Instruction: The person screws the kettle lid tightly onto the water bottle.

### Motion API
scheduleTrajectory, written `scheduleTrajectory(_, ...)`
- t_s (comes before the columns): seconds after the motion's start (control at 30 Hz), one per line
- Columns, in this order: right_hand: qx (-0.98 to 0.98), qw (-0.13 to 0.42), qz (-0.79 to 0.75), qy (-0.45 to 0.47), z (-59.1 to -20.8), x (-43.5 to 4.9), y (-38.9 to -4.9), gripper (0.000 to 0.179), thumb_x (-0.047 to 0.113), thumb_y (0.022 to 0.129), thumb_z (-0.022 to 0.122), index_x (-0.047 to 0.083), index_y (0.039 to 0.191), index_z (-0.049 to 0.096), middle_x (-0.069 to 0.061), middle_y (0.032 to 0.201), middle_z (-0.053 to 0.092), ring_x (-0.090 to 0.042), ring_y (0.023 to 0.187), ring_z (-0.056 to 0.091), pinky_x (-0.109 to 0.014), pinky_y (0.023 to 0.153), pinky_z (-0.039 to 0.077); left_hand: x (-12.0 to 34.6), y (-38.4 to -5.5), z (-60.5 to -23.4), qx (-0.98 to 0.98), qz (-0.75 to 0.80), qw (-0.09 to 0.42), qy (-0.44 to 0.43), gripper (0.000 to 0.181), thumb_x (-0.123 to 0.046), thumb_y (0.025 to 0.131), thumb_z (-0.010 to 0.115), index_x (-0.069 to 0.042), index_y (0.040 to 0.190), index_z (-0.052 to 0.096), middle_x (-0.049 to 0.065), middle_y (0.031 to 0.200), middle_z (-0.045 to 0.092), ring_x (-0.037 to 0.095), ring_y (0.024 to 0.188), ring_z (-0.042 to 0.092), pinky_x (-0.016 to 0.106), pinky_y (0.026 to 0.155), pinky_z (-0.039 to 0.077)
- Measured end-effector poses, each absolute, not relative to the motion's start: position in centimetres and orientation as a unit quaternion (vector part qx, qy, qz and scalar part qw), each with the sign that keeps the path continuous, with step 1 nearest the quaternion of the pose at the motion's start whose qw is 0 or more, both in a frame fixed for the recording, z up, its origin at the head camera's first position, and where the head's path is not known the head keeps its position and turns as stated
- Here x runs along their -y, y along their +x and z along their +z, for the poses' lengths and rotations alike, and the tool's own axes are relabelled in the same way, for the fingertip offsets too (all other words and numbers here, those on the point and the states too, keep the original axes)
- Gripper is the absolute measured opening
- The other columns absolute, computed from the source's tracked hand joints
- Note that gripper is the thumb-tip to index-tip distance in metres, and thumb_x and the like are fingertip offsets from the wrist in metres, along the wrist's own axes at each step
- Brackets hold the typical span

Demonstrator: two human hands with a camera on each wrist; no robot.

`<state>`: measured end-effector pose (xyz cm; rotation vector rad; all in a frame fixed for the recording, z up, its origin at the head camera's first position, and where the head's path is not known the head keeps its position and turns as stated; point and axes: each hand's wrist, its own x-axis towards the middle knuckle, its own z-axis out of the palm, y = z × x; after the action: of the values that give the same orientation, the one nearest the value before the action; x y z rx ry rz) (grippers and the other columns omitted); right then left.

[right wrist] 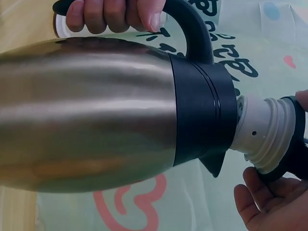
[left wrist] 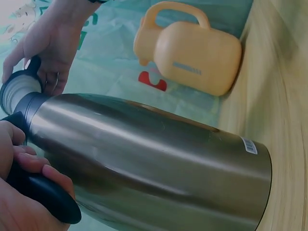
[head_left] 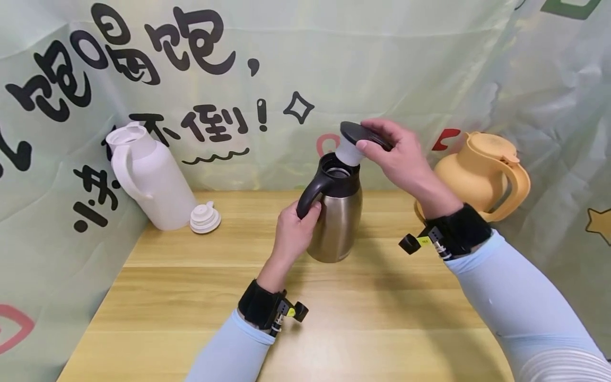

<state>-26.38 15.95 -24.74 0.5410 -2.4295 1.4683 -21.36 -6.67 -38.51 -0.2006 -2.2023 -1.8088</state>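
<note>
A stainless-steel thermos jug (head_left: 336, 225) with a black collar stands upright on the table. My left hand (head_left: 294, 231) grips its black handle (head_left: 312, 192), fingers curled round it in the right wrist view. Above the jug's mouth my right hand (head_left: 401, 154) pinches the black rim of the jug lid (head_left: 352, 143), which is tilted. The lid's white threaded plug (right wrist: 264, 130) points at the opening; its lower end lies at the mouth in the right wrist view, and I cannot tell how far in it reaches.
A white jug (head_left: 153, 180), its top uncovered, stands at the back left beside a small white stopper (head_left: 205, 217). At the back right is a yellow jug (head_left: 477, 170) with its handle to the right. A printed cloth (head_left: 406, 69) hangs behind the wooden table (head_left: 200, 297).
</note>
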Motion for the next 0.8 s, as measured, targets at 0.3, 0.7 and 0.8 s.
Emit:
scheduleTrajectory(0.3, 0.847, 0.078, 0.467, 0.242, -24.5, -14.5, -27.2, 0.052, 0.030, 0.097, 0.075, 0.015, 0.145, 0.062, -0.009, 0.141, 0.065, -0.021, 0.121, 0.063, -0.023, 0.096, 0.048, 6.7, -21.0, -38.6, 0.767, -0.620, 0.155, -0.056, 0.039, -0.036, 0.099, 0.067, -0.016, 0.069, 0.052, -0.004, 0.062, 0.042, 0.017, 0.060, 0.043, 0.032, 0.056, 0.031)
scheduleTrajectory(0.7, 0.862, 0.064, 0.435, 0.253, -25.3, -14.6, -27.7, 0.054, 0.025, 0.095, 0.078, 0.014, 0.145, 0.063, -0.009, 0.140, 0.066, -0.024, 0.120, 0.063, -0.025, 0.097, 0.047, 6.1, -20.7, -38.4, 0.758, -0.629, 0.161, -0.062, 0.036, -0.032, 0.099, 0.067, -0.015, 0.070, 0.054, -0.004, 0.062, 0.041, 0.016, 0.058, 0.041, 0.032, 0.055, 0.031)
scheduleTrajectory(0.8, 0.865, 0.064, 0.429, 0.252, -25.4, -14.7, -27.7, 0.054, 0.025, 0.095, 0.079, 0.014, 0.144, 0.063, -0.009, 0.140, 0.066, -0.024, 0.120, 0.063, -0.028, 0.098, 0.047, 5.9, -20.7, -38.4, 0.757, -0.631, 0.160, -0.061, 0.035, -0.031, 0.098, 0.068, -0.015, 0.070, 0.054, -0.004, 0.063, 0.040, 0.016, 0.061, 0.041, 0.032, 0.056, 0.031)
